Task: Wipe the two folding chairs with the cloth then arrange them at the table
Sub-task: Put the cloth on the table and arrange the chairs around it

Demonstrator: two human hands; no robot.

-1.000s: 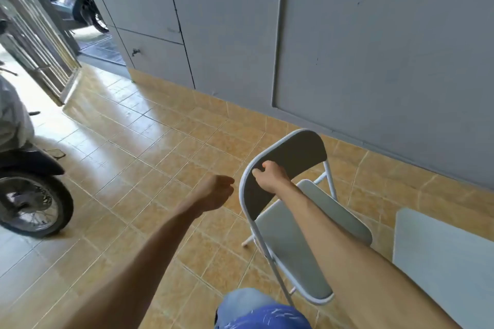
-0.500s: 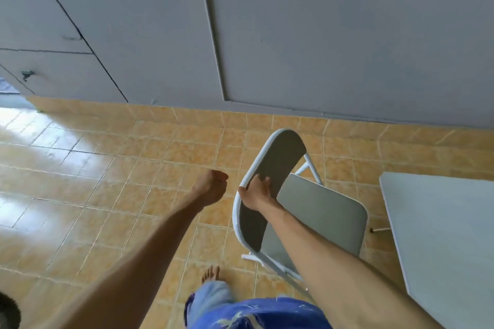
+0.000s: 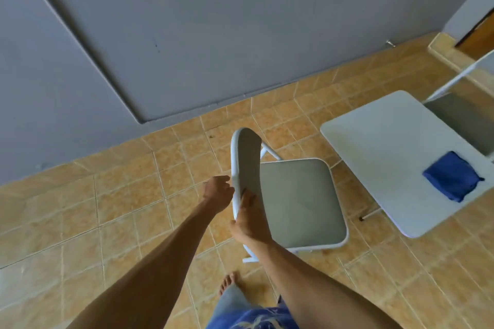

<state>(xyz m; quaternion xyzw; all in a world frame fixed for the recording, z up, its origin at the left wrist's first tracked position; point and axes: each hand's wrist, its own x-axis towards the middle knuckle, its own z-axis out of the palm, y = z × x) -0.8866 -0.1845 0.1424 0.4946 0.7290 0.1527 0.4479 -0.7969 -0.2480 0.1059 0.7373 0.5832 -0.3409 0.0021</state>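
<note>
A big grey wall (image 3: pixel 240 35) fills the top of the frame. Below it is a floor (image 3: pixel 107 208) of orange-brown tiles. A white table (image 3: pixel 387 155) stands at the right. In the middle of the frame is a chair (image 3: pixel 299 200), folded open, with a grey seat and a white frame. It stands on the floor just beside the table's left side, and its seat faces the table. Its back (image 3: pixel 247 163) stands up on the left side of the seat. A second chair (image 3: pixel 465 117) shows at the far right edge, behind the table, and only part of it can be seen. Two bare arms reach up from the bottom of the frame. The right hand (image 3: pixel 250 222) grips the lower part of the chair's back, with fingers laid on the grey front. The left hand (image 3: pixel 217 191) is just beside the back's white rim, its fingers loosely curled, and it holds nothing. A blue cloth (image 3: pixel 451 176) lies bunched on the table, near its lower right edge, well apart from both hands. A bare foot (image 3: pixel 228 282) stands on the tiles near the bottom.
</note>
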